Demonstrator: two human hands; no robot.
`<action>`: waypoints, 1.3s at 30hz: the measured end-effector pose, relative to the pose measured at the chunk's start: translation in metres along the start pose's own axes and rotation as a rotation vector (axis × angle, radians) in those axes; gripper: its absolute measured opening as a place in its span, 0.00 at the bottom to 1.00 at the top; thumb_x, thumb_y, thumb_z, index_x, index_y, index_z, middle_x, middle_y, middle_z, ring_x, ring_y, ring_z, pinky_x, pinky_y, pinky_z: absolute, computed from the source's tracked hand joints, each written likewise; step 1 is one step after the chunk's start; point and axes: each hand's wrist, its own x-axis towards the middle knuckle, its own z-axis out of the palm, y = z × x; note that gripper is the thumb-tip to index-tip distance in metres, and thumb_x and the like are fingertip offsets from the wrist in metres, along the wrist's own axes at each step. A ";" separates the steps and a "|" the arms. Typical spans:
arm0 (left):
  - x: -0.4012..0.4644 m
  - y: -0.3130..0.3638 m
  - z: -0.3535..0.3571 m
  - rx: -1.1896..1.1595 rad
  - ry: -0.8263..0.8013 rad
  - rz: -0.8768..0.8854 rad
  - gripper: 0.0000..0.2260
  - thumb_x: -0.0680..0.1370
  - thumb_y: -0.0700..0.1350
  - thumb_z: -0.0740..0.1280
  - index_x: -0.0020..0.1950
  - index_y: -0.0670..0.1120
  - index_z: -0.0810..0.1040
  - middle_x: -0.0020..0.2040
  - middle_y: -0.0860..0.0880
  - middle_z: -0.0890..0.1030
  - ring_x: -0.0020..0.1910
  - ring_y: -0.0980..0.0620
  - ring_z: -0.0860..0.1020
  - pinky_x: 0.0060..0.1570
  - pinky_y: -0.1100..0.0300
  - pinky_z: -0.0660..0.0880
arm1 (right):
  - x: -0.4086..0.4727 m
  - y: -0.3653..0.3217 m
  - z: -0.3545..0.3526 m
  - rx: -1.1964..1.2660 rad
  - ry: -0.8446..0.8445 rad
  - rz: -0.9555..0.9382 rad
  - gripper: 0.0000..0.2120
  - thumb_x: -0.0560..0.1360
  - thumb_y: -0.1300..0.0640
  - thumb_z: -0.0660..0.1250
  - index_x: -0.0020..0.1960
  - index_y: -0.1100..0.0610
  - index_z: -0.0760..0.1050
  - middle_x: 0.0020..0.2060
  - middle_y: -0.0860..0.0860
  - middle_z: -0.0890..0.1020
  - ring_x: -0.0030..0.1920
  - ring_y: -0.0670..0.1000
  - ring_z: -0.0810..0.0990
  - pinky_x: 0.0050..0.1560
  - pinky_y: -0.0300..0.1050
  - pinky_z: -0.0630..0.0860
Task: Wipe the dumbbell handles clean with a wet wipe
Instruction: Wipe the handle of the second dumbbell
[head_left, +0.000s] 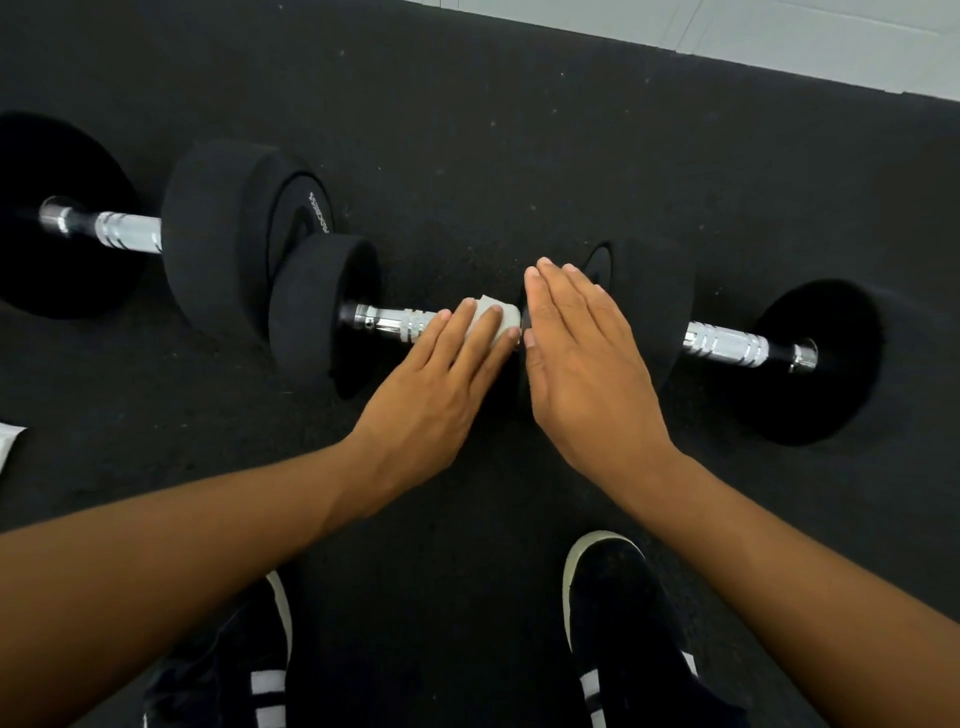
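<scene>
Lying across the view from left to right, the middle dumbbell's chrome handle (400, 323) sets the direction for the coming stroke: its long axis runs sideways, so the wipe has to travel leftward along it toward the near-left weight head (317, 317). The left hand (447, 374) rests on that handle with fingers nearly straight, pressing a folded white wet wipe (496, 318) down onto the bar's right end rather than clenching it. The right hand (587, 358) lies flat and open on the right-hand weight head (649, 306), gripping nothing; by my reading it is steadying the dumbbell against rolling. To the left of the wipe the bare knurled chrome shows, probably not yet covered. Two more handles wait: one far left (124, 231), one to the right (727, 344), both nearer their own side's hand. Everything sits on black speckled rubber flooring (467, 130), with pale floor (779, 36) at the far right and the person's dark shoes (618, 597) near.
</scene>
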 end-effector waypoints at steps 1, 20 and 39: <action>0.004 0.000 -0.005 -0.023 -0.013 -0.021 0.36 0.81 0.49 0.57 0.82 0.37 0.42 0.80 0.33 0.52 0.80 0.32 0.52 0.79 0.39 0.52 | 0.001 0.000 0.000 -0.001 0.000 0.003 0.25 0.87 0.54 0.51 0.81 0.62 0.59 0.79 0.59 0.64 0.81 0.57 0.60 0.80 0.55 0.59; -0.003 -0.012 -0.014 -0.060 0.060 -0.158 0.28 0.81 0.43 0.40 0.80 0.33 0.54 0.77 0.31 0.61 0.80 0.34 0.56 0.79 0.42 0.56 | -0.002 0.000 0.002 -0.025 0.003 -0.014 0.25 0.87 0.54 0.51 0.81 0.62 0.58 0.80 0.58 0.63 0.81 0.56 0.59 0.80 0.55 0.58; 0.018 -0.053 -0.020 -0.343 0.142 -0.063 0.08 0.84 0.46 0.60 0.61 0.46 0.74 0.50 0.49 0.79 0.43 0.50 0.79 0.39 0.61 0.66 | -0.002 0.001 0.001 0.004 0.016 -0.015 0.25 0.86 0.53 0.51 0.81 0.62 0.59 0.79 0.58 0.64 0.81 0.57 0.60 0.80 0.55 0.59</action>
